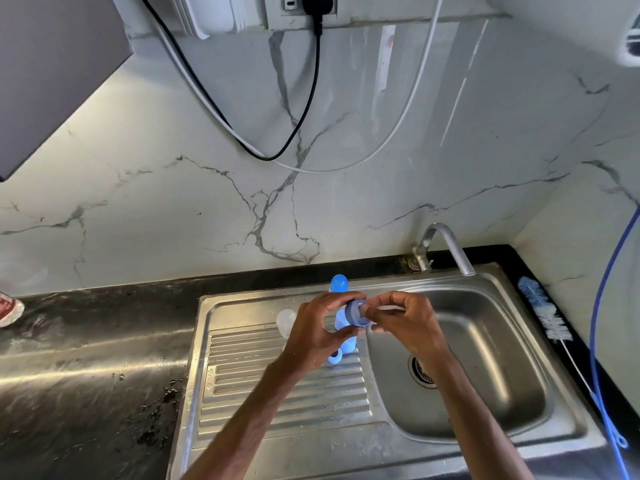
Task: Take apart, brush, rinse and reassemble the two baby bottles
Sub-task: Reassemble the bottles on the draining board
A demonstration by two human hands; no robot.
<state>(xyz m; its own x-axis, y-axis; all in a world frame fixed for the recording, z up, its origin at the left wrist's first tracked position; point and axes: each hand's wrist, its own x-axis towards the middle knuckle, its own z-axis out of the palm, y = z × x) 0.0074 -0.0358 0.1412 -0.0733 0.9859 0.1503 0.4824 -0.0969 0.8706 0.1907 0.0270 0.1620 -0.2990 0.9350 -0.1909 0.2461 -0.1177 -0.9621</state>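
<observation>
The blue collar ring (356,312) sits between my hands above the sink's (485,393) drainboard edge, its opening facing right. My left hand (313,332) clamps it; my right hand (403,322) pinches the teat at its mouth, likely to pull rightward.

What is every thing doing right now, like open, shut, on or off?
Left hand: gripping the blue ring.
Right hand: pinching the nipple at the ring.
Blue ring: held above the sink edge.
Blue cap: standing on the sink rim, untouched.
Clear cap: off, resting on the drainboard.
Tap: off, no water showing.
Sink: empty, drain open.
Bottle brush: lying on the counter, unused.
Plug: in the socket.
</observation>
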